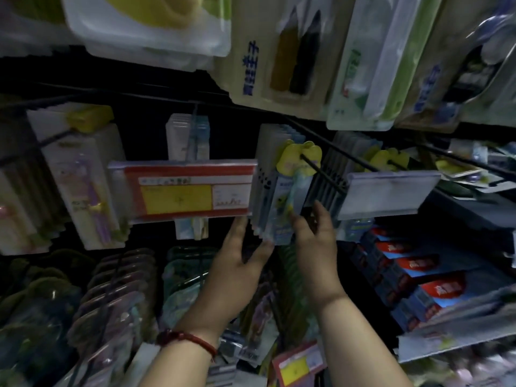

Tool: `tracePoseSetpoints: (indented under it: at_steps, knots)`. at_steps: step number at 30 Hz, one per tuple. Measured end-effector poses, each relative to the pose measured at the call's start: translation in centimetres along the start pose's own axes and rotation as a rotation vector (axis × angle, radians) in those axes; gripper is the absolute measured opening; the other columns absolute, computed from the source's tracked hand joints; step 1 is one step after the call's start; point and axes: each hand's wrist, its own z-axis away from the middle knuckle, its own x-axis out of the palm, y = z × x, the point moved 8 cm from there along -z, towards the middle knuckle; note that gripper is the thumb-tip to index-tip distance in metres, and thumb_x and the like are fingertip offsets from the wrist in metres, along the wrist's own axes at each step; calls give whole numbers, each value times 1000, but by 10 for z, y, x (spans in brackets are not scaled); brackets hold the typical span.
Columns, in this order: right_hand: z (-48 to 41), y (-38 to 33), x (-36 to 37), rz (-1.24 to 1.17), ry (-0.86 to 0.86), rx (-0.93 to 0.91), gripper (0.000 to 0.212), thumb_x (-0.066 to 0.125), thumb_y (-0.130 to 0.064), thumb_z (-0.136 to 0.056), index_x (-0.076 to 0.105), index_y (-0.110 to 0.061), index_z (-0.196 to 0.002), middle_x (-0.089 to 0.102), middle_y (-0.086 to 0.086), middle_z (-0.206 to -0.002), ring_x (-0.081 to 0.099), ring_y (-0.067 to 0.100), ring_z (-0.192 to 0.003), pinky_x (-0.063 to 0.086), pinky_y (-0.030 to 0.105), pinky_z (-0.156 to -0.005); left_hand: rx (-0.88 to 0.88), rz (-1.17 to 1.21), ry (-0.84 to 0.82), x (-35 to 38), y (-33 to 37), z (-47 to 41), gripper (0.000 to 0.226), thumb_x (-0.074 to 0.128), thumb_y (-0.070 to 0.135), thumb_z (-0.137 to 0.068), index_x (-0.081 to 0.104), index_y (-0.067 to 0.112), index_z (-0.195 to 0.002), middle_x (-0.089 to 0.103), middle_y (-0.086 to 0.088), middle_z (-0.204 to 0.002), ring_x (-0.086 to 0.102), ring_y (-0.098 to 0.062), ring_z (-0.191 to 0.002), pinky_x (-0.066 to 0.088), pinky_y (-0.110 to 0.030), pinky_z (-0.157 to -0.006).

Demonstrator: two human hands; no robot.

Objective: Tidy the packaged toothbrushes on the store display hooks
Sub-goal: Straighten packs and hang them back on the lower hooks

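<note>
A row of packaged toothbrushes [269, 188] hangs on a black display hook [321, 173] at the centre of the head view. The front pack [290, 202] has a yellow hang tab and a blue-green brush. My left hand [237, 263] holds the bottom left of the stack, thumb under the packs' lower edge. My right hand [315, 236] grips the lower right of the front pack, fingers reaching behind it. A red string bracelet circles my left wrist.
A red and yellow price tag [190, 191] hangs left of the stack, a blank white tag holder [388, 194] right. More packs hang above [296, 60], left [83, 177] and below [111, 303]. Red and blue boxes [413, 277] sit on a shelf at right.
</note>
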Motion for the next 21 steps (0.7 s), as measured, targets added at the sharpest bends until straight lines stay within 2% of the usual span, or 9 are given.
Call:
tracePoseSetpoints:
  at_steps: [3,7,10,12,14,15,18,19,21]
  knots:
    - [-2,4,12,-50,-44,4,51,62,-31,-100,45,-37,-147,52,-26,-131,50,-6,-120,42,15,-96,-17,13,-51,19,-8,-8,77,61,39,-101,12,51,-159,15,26,-168,17,1,-154,24,-31,-125]
    - [0,7,22,-65,-60,16,33,61,-25,-101,49,-37,-129,49,-40,-107,50,-33,-85,42,-3,-76,11,11,-69,32,-14,-10,76,60,34,-101,15,57,-158,23,26,-167,25,-1,-153,30,-42,-126]
    - [5,2,22,-60,-58,24,34,59,-24,-102,42,-41,-127,42,-42,-97,49,-29,-78,38,-1,-76,17,7,-61,34,-16,-5,78,62,32,-100,15,59,-156,24,27,-166,27,-1,-153,33,-44,-125]
    - [11,-3,18,-58,-59,38,32,57,-24,-103,40,-41,-124,41,-41,-95,50,-29,-75,38,-5,-67,19,10,-71,36,-12,0,80,64,32,-99,15,57,-158,24,25,-167,26,-2,-153,32,-44,-125]
    - [18,-5,13,-36,-53,47,34,55,-24,-105,41,-39,-131,45,-39,-104,51,-17,-92,38,-6,-67,7,7,-78,41,-8,6,85,67,30,-97,15,53,-159,25,22,-167,25,-3,-153,32,-43,-125]
    - [23,-6,8,-20,-44,44,39,54,-26,-105,41,-35,-141,48,-35,-117,48,-9,-106,38,-3,-76,-25,14,-79,43,-5,12,88,70,28,-95,15,51,-160,26,20,-167,27,-4,-153,34,-44,-124]
    - [39,-8,-6,36,-19,61,53,55,-31,-104,38,-23,-154,49,-7,-150,46,5,-131,37,18,-99,-60,3,-65,49,6,34,88,71,25,-90,22,42,-161,37,12,-164,40,-10,-147,40,-42,-120]
    - [46,-9,-11,46,-19,59,52,54,-31,-104,40,-23,-153,52,-4,-148,51,8,-131,39,18,-98,-30,-44,-70,50,12,43,82,68,21,-93,25,34,-162,41,9,-160,44,-11,-145,41,-41,-118]
    - [58,-13,-22,61,-9,39,40,54,-31,-105,49,-28,-144,66,-10,-126,64,0,-109,48,14,-86,25,-105,-82,54,25,60,70,62,14,-98,30,24,-160,50,7,-152,51,-9,-138,46,-37,-114]
